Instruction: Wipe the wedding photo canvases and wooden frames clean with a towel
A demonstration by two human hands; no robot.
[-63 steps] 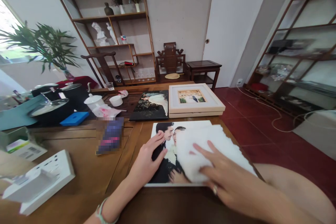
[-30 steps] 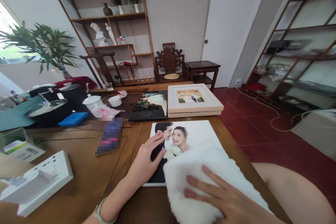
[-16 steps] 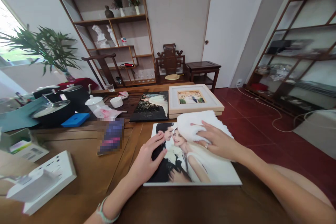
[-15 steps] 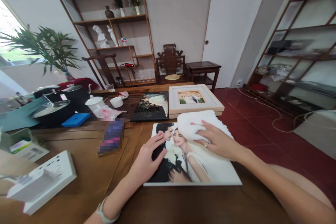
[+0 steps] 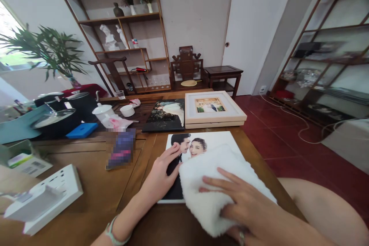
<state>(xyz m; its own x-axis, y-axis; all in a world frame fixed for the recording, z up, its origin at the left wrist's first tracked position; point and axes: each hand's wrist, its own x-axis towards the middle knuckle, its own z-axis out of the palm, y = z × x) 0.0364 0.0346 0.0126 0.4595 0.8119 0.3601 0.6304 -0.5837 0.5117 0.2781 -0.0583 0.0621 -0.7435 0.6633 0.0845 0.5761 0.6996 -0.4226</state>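
Observation:
A large wedding photo panel (image 5: 220, 139) lies flat on the wooden table (image 5: 92, 184) in front of me. It shows a couple's heads close together. My left hand (image 5: 160, 175) rests flat on the panel's left side, fingers stretched out, with a pale green band on the wrist. A fluffy white cloth (image 5: 198, 178) covers the panel's lower right and hangs past its front edge. My right hand (image 5: 249, 205), wearing a ring, presses down on this cloth and grips it, part of it bunched under the fingers.
Behind the panel are a dark photo panel (image 5: 155, 117) and a light wooden picture frame (image 5: 215, 123). To the left stand a white power strip (image 5: 54, 196), a small carton (image 5: 31, 165), a blue box (image 5: 82, 130), pots and a white teapot (image 5: 102, 110).
My right hand has drawn the cloth from the panel's upper right down toward me, over its lower part and front edge. My left hand has stayed in place.

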